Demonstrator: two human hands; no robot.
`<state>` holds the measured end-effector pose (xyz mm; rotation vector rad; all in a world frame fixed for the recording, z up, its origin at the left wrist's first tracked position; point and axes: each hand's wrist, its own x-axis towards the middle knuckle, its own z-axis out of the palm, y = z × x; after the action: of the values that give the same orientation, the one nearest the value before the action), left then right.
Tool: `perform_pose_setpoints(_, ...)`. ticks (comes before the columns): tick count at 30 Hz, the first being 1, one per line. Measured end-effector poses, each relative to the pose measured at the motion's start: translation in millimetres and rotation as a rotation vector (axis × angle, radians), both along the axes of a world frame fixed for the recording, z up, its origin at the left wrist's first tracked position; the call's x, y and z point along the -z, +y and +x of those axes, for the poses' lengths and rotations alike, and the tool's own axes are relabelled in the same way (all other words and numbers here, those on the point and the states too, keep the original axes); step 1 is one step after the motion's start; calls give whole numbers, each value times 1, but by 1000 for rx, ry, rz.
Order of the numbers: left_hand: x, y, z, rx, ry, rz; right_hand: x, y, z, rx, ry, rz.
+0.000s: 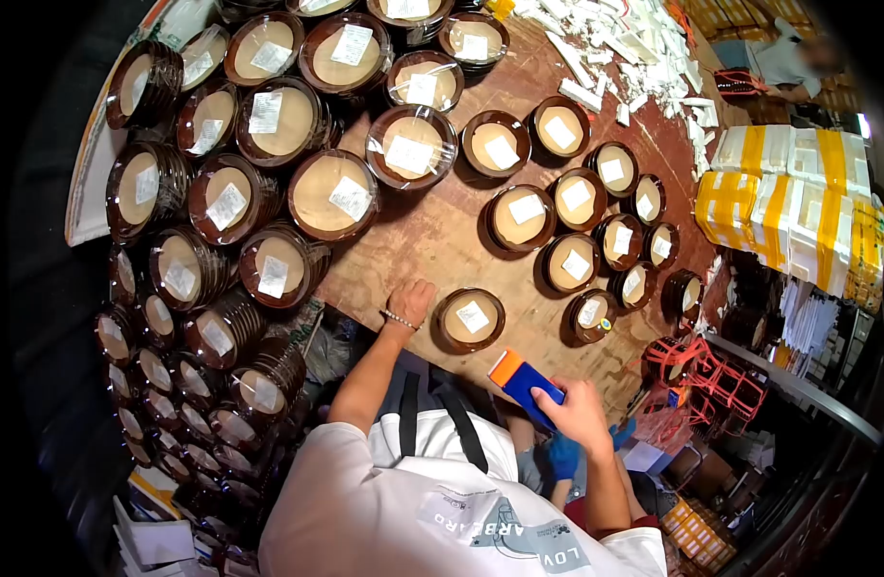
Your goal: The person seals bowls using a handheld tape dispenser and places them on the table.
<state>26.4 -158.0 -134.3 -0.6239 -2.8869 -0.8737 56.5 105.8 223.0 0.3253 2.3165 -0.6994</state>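
My left hand, with a beaded bracelet at the wrist, rests on the edge of the wooden table, holding nothing that I can see. Just right of it stands a round brown dish stack with a tan top and a white label. My right hand grips a flat blue block with an orange end, held in front of the table's near edge. Its exact kind is unclear. More labelled brown dish stacks stand beyond, on the right of the table.
Plastic-wrapped dish stacks crowd the left side. White foam scraps lie at the back. Foam boxes with yellow tape and red strapping are at right. Another person's blue-gloved hand is below my right hand; another person is at upper right.
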Motion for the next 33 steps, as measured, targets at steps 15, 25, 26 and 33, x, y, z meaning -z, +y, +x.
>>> perform_pose_setpoints(15, -5, 31, 7, -149, -15, -94, 8, 22, 12, 22, -45, 25)
perform_pose_setpoints(25, 3, 27, 37, -252, -1142, 1192, 39, 36, 27, 180, 14, -136)
perform_pose_setpoints(26, 7, 21, 40, -319, -1289, 1425, 48, 43, 31, 180, 11, -131)
perform_pose_setpoints(33, -50, 68, 77, -709, -1305, 965, 76, 82, 43, 135, 77, -234)
